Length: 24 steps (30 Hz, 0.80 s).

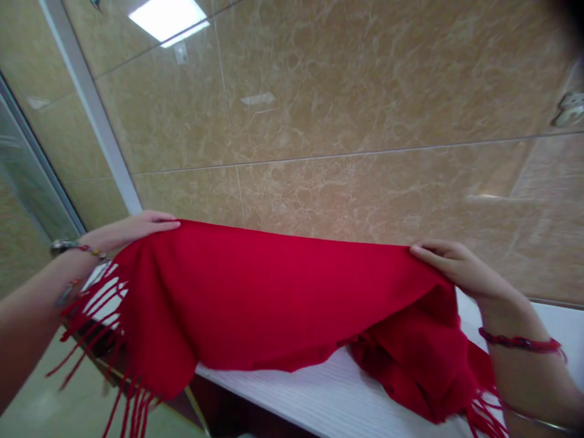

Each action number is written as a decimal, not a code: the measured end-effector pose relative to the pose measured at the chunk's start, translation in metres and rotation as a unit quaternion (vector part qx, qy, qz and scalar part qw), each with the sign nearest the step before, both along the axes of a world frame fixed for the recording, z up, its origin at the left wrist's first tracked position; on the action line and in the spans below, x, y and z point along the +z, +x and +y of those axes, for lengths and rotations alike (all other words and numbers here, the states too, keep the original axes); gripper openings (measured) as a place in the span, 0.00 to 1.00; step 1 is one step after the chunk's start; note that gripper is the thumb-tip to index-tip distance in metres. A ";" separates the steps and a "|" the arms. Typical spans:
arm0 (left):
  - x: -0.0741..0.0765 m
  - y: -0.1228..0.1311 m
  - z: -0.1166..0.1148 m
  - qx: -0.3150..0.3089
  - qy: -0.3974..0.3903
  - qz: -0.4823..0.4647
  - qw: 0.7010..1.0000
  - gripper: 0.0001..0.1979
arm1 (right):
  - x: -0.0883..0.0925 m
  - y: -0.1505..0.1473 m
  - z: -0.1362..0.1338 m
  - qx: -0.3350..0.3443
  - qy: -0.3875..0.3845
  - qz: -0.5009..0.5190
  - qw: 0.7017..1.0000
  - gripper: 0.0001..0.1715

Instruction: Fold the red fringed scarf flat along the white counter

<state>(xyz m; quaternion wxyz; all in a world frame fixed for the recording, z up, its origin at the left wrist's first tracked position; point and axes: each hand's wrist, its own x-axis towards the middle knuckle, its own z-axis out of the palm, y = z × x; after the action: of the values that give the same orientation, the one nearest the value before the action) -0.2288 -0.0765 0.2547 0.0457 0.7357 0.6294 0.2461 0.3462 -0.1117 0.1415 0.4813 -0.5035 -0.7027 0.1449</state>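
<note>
A red fringed cloth (274, 292) is spanning the gap between the two grips, its long axis running from side to side and its taut upper edge sloping gently down from the left grip (152, 222) to the right grip (444, 261). The left grip is pinching that edge near one end of the cloth, thumb and fingers closed on the fabric, and the right grip is likewise clasping it farther along. Below the left grip, one end is drooping, its fringe (132, 395) pointing down and out to the left past the edge of the surface. Below the right grip, the cloth is folding under itself into a loose bunch resting on the surface, and another fringe (486, 413) is pointing toward the lower right, beside the right forearm. The white, grained surface (328, 392) is lying beneath the cloth, showing between the two grips and again beyond the right one. A watch (64, 246) and a beaded bracelet (93, 250) are circling the wrist behind the left grip; a red bracelet (520, 342) is circling the right forearm. Beyond both grips, a tan marbled wall (347, 85) is rising, with a socket (570, 109) sitting above and right of the right grip.
</note>
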 end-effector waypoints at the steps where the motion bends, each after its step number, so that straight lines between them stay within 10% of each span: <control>1: -0.008 0.001 0.012 -0.026 -0.037 0.085 0.995 0.20 | -0.004 -0.005 0.009 -0.011 0.005 -0.071 0.997 0.21; 6: -0.078 0.020 0.068 0.051 -0.014 0.229 0.972 0.12 | -0.042 -0.034 0.045 -0.095 -0.002 -0.308 0.947 0.16; 13: -0.177 0.078 0.081 0.162 0.110 0.227 0.954 0.30 | -0.083 -0.053 0.064 -0.104 -0.093 -0.396 0.907 0.16; 19: -0.215 0.165 0.045 -0.104 0.173 0.163 0.966 0.21 | -0.068 -0.047 0.056 0.009 -0.131 -0.346 0.929 0.17; 24: -0.246 0.210 0.019 -0.229 -0.010 0.153 0.961 0.26 | -0.044 -0.035 0.037 0.056 -0.184 -0.307 0.932 0.26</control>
<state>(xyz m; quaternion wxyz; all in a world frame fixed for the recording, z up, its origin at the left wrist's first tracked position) -0.0193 -0.0579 0.0086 0.0119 0.8885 0.4460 0.1071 0.3115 -0.0745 0.0974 0.1316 -0.5631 -0.8043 0.1368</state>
